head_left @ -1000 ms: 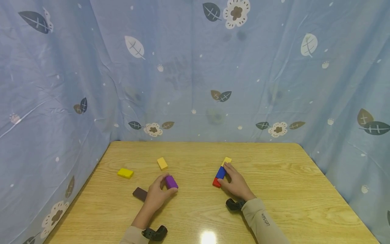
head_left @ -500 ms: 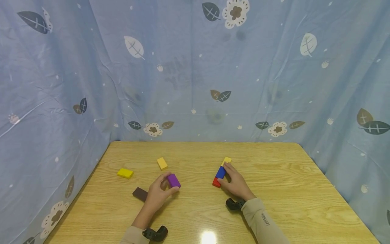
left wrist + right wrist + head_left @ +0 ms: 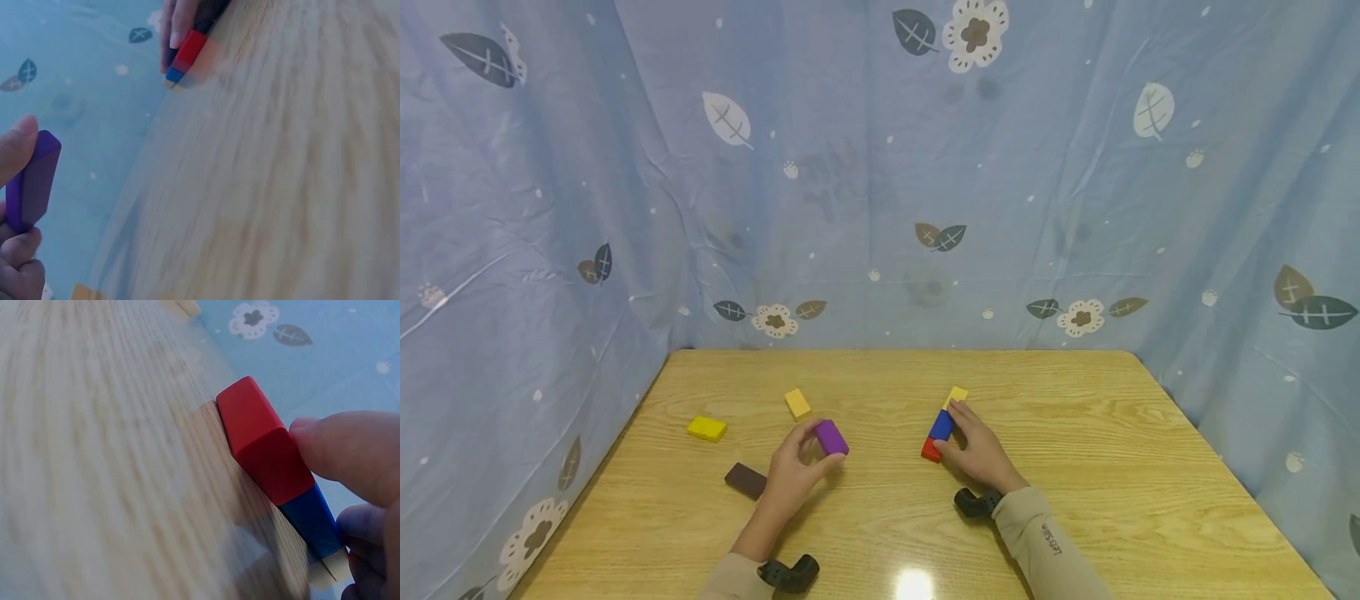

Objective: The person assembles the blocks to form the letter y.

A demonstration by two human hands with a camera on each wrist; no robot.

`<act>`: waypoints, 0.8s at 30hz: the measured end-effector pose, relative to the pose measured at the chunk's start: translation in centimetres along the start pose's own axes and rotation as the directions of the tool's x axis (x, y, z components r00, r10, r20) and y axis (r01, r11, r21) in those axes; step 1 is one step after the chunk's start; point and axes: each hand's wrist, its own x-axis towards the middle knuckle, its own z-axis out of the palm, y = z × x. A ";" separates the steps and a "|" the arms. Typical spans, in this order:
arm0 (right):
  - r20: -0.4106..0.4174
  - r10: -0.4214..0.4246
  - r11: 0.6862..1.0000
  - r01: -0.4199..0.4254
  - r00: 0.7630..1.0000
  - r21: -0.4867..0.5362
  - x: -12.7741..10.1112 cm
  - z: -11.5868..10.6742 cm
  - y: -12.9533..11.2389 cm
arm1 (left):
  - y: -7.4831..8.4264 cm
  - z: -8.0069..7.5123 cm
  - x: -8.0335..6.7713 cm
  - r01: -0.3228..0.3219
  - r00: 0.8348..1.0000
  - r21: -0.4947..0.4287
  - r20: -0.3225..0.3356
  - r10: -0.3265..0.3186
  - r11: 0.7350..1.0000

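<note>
Purple block (image 3: pixel 831 437): head view shows it pinched in the left hand (image 3: pixel 792 477), carried closer to the block row (image 3: pixel 943 423) than a second ago; the right hand (image 3: pixel 976 454) steadies that row on the worktop (image 3: pixel 1075 467). Left wrist view: grip closed on the purple block (image 3: pixel 31 181), lifted. Right wrist view: thumb and fingers (image 3: pixel 350 456) hold the row (image 3: pixel 275 469).

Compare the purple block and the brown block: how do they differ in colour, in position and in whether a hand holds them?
The purple block is bright violet; the brown block is dark brown. The left hand pinches the purple block, which looks raised off the table, while the brown block lies flat on the wood, with no hand holding it. The purple block is nearer the middle; the brown block lies to the left of that hand. Both are small rectangular blocks.
</note>
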 end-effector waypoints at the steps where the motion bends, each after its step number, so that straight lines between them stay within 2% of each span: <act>1: 0.000 -0.001 1.000 0.001 1.000 0.003 0.0 0.0 0.0 | 0.0 0.2 0.1 -0.003 1.000 0.000 0.000 0.003 1.000; 6: -0.003 -0.003 1.000 0.003 1.000 -0.004 0.0 0.1 0.1 | 0.4 1.0 0.5 -0.028 0.999 -0.029 0.026 0.029 0.999; 15: -0.018 -0.003 1.000 0.003 1.000 -0.005 0.0 0.3 0.4 | 1.2 2.7 1.2 -0.033 0.998 -0.108 0.049 0.038 0.994; 24: -0.008 -0.015 1.000 0.015 1.000 -0.002 0.0 0.2 0.4 | 1.4 4.3 1.9 -0.054 0.996 -0.079 0.071 0.060 0.995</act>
